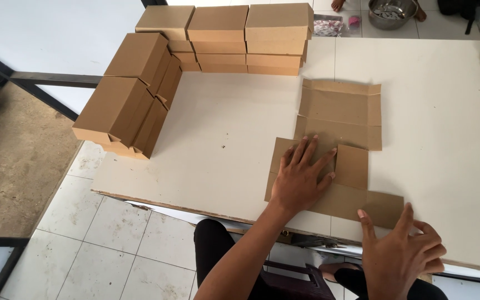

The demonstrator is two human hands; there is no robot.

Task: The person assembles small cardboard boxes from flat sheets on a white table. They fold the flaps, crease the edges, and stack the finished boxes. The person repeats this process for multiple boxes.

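Hands [301, 180] on cardboard blank [340, 141] — white table [445, 111], tiled floor [112, 244].

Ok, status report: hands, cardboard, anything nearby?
Left hand flat on unfolded cardboard blank. Right hand open at its near edge. Folded boxes stacked left and behind.

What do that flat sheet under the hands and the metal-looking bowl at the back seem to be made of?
The flat sheet looks like brown cardboard, matte, with creased fold lines and flaps; the left hand presses on it. The bowl looks like bare steel, grey and shiny with bright glints, though it is small and far off.
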